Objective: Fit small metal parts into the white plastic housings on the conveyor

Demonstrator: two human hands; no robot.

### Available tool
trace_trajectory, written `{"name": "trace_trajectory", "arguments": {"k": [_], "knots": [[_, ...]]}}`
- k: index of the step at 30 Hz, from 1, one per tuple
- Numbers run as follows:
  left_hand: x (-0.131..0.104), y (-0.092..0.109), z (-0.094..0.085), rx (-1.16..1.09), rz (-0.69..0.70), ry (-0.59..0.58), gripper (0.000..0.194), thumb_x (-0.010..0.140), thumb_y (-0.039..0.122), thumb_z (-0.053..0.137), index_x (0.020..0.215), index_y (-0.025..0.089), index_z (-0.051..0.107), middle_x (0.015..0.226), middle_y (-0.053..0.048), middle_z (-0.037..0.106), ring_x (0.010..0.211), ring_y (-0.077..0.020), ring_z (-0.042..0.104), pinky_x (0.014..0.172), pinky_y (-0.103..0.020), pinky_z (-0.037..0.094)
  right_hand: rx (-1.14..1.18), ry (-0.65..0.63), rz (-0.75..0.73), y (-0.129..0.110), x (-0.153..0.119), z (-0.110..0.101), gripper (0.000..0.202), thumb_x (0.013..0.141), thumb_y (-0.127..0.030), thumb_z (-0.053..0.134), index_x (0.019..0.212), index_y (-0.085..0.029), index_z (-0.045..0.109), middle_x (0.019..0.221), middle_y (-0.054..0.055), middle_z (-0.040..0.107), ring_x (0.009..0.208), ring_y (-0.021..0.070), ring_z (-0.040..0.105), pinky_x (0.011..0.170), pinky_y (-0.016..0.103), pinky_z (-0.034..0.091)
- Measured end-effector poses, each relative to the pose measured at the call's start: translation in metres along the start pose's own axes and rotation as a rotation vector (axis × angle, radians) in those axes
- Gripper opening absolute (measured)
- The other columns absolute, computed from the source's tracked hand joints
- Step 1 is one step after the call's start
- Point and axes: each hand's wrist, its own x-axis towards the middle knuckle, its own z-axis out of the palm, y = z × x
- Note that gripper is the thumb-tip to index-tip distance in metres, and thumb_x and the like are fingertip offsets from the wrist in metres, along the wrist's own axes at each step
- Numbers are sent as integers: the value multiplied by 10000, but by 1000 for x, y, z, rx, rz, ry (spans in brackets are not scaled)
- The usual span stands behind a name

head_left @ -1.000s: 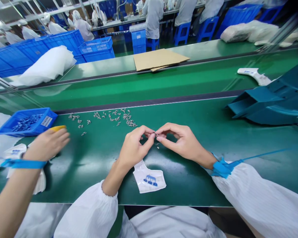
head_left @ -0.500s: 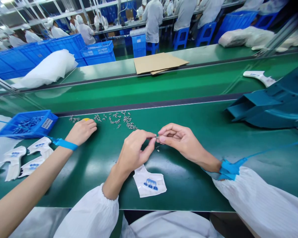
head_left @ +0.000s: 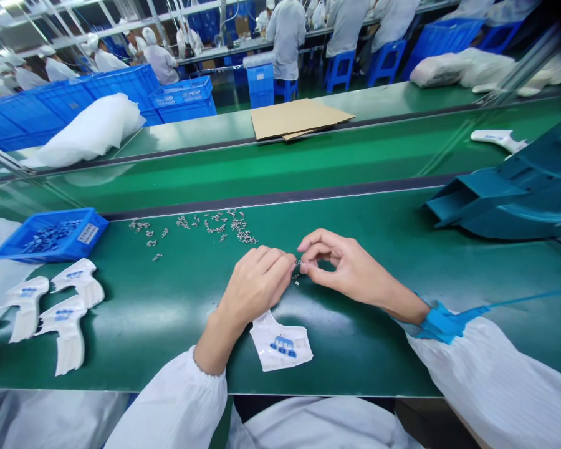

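My left hand is closed, its fingertips meeting those of my right hand; the back of the hand hides what its fingers hold. Between thumb and forefinger, my right hand pinches a small metal part. Just below the fingertips, tiny loose pieces lie on the green worktop. A white plastic shell with blue pieces set in it rests in front of me, partly behind my left wrist. Loose small metal parts are scattered beyond my left hand.
At left are a blue bin of small blue pieces and several white shells. A teal chute-like fixture stands at right. Beyond the worktop runs a green conveyor belt, carrying a white piece. Cardboard lies behind it.
A co-worker's hand has left the metal parts at left, uncovering some of them. My left fingers have folded further over. The white piece on the belt has moved right.
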Motion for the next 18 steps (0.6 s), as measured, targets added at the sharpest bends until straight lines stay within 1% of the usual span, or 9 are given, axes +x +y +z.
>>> {"name": "trace_trajectory", "arguments": {"k": [3,5,7,10,12,13,15,17,18], "knots": [[0,0,-1,-1,28,-112,228,1038,210,375,1021,176,600,936,-61,677,838,-189,589,754,-320,430,-106,-118,-1,-1,0,-9,243,838,-200,627,1032,-244,488,770,-37,679,698,132,620,689,255,501],[1,0,-1,-59,-5,-203,244,1042,233,366,1005,182,602,921,-55,660,811,-184,574,751,-315,430,-204,-192,-38,-2,-1,-11,213,848,-183,602,1015,-246,486,797,-32,668,703,131,609,668,252,482],[3,1,-1,-134,-59,-264,242,1036,255,375,976,188,600,900,-50,642,798,-183,565,748,-311,436,-327,-224,-99,-4,-3,-9,176,870,-177,572,1023,-242,513,859,-5,667,753,149,622,693,272,484],[5,5,-4,-286,-145,-242,226,1024,268,394,953,198,597,883,-44,644,815,-181,593,752,-294,471,-504,-192,-205,-15,-8,-7,203,891,-170,550,1084,-233,560,941,40,682,849,191,647,767,321,509],[5,6,-8,-394,-217,-180,232,1029,283,389,992,221,609,918,-30,675,839,-168,638,766,-268,507,-581,-87,-271,-29,-11,-21,239,895,-165,544,1121,-231,584,973,53,702,878,204,663,785,333,526],[4,5,-10,-406,-267,-131,218,1026,299,405,1065,238,610,962,-25,693,856,-165,660,769,-259,525,-614,1,-294,-38,-13,-35,234,902,-172,542,1120,-233,600,979,52,714,880,205,672,783,332,534],[1,-2,-13,-351,-293,7,229,1007,334,445,1142,272,619,1040,-20,713,913,-180,694,788,-255,556,-706,225,-305,-59,-17,-80,196,913,-196,546,1077,-246,642,972,40,734,865,205,690,764,327,543],[-7,-11,-16,-288,-281,90,229,995,352,464,1117,287,646,1068,-19,721,934,-194,710,776,-245,574,-857,452,-253,-83,-26,-141,169,905,-209,569,1020,-257,684,944,27,746,826,210,700,732,326,538],[-12,-14,-17,-261,-263,111,232,990,359,470,1115,287,652,1072,-22,724,930,-197,716,759,-235,580,-953,534,-229,-94,-30,-173,173,891,-198,578,1000,-253,700,934,29,749,814,216,699,727,331,528]]}}
